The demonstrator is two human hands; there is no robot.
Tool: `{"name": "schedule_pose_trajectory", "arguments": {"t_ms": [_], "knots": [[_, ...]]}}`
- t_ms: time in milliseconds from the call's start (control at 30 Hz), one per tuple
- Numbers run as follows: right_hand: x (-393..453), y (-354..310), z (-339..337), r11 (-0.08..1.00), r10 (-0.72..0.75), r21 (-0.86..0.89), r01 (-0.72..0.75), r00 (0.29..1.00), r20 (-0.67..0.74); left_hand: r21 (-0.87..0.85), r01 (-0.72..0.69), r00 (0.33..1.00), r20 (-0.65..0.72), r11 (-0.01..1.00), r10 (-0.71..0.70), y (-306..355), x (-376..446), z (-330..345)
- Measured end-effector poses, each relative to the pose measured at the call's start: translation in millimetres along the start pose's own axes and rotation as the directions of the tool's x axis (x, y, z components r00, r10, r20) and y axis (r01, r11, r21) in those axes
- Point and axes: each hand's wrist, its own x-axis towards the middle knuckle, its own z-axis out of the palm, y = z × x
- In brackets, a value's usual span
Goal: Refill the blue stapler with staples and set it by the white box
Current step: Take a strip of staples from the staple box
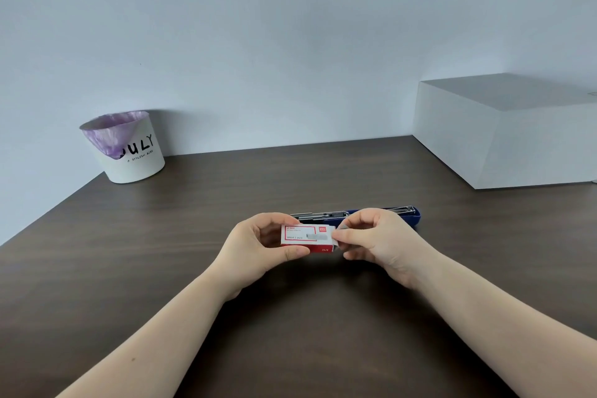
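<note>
My left hand (261, 244) holds a small red and white staple box (307, 238) just above the dark table. At the box's right end, my right hand (378, 241) pinches something small and grey; whether that is a strip of staples or the box flap I cannot tell. Right behind both hands the blue stapler (415, 216) lies flat on the table, swung wide open, its metal staple channel (326, 214) facing up. My hands hide its middle. The large white box (504, 136) stands at the back right against the wall.
A white bin (132, 152) with a purple liner and black lettering stands at the back left. The dark wood table (290, 317) runs to a pale wall behind; its left edge slants away near the bin.
</note>
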Motion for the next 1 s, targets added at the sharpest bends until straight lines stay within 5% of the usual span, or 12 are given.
{"name": "schedule_pose_trajectory", "arguments": {"t_ms": [233, 467, 733, 1000], "knots": [[-0.3, 1.8, -4.6, 0.997, -0.037, -0.072, 0.039, 0.999, 0.030, 0.189, 0.005, 1.000, 0.009, 0.982, -0.007, -3.3, -0.6, 0.5], [-2.6, 3.9, -7.2, 0.955, -0.139, -0.265, 0.136, 0.990, 0.007, 0.539, -0.033, 0.999, 0.039, 0.842, 0.014, -1.5, -6.5, 3.2], [0.6, 2.4, -10.3, 0.927, -0.169, -0.346, 0.142, 0.984, -0.049, 0.611, -0.063, 0.998, 0.058, 0.789, 0.036, 4.0, -8.2, 6.1], [8.5, -22.9, -8.3, 0.686, -0.361, -0.650, 0.327, 0.929, 0.086, 0.462, -0.073, 0.995, -0.028, 0.884, 0.097, 0.7, -7.8, 0.1]]}}
